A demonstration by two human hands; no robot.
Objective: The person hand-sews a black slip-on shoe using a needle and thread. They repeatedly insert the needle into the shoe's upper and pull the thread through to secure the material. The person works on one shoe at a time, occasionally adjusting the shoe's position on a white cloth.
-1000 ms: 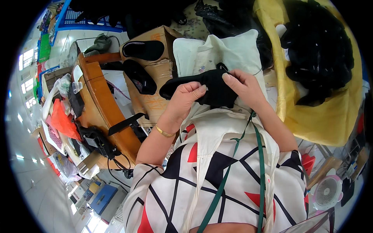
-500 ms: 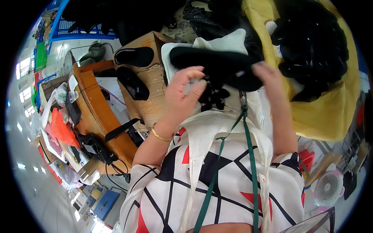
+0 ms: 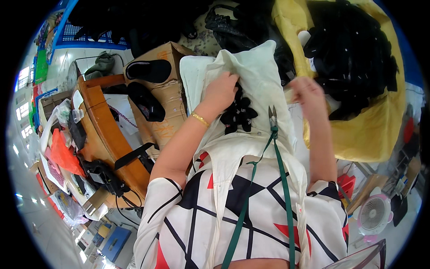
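Note:
On the cream cloth over my lap lies a cluster of small black flower-shaped pieces. My left hand, with a gold bracelet at its wrist, reaches to the top of that cluster. Its fingertips are pinched together, and whatever they hold is hidden. To the right, beside the yellow sack, my right hand is raised with curled fingers; motion blurs them. A pair of small scissors on a green cord rests on the cloth between my forearms, touched by neither hand.
Two black shoes lie on a cardboard box at the left, near a wooden table edge. A yellow sack full of black shoes stands right. Black plastic lies beyond the cloth; a fan stands lower right.
The black shoe that lay across between my hands is gone from over the cloth. My left hand has lowered to the black flower-shaped pieces. The scissors now show fully.

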